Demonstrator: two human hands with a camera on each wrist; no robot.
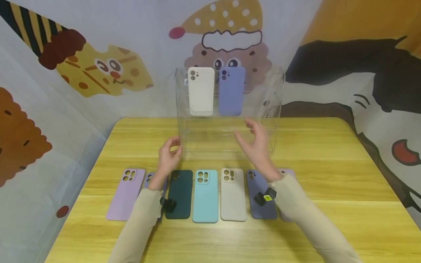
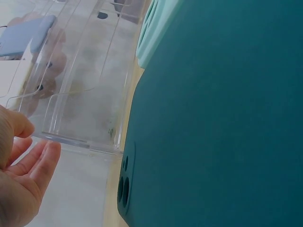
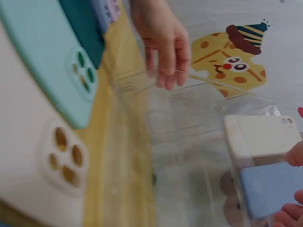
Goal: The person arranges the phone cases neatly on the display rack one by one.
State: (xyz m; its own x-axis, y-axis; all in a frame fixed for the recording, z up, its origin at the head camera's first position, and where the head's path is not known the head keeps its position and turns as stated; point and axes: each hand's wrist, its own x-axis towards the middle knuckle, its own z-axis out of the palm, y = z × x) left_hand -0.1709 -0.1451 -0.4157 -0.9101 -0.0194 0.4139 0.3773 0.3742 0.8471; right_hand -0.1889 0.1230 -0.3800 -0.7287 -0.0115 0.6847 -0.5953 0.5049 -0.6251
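Observation:
A clear tiered display stand (image 1: pixel 210 140) stands at the back of the table. A white phone case (image 1: pixel 201 89) and a periwinkle phone case (image 1: pixel 231 91) lean side by side on its upper tier. My left hand (image 1: pixel 169 155) is at the stand's left edge; in the left wrist view, its loosely bent fingers (image 2: pixel 45 163) and thumb lie apart beside the clear panel, so contact is hard to judge. Before the stand's right part hovers my right hand (image 1: pixel 258 146), thumb spread from the fingers, holding nothing. Its fingertips (image 3: pixel 289 215) show at the right wrist view's edge.
Along the table (image 1: pixel 329 175) lies a row of phone cases, among them lilac (image 1: pixel 125 197), dark green (image 1: pixel 179 197), turquoise (image 1: pixel 205 199), beige (image 1: pixel 233 197) and slate purple (image 1: pixel 268 210). My forearms cross over parts of this row. A cartoon-printed cloth (image 1: pixel 148 22) hangs behind.

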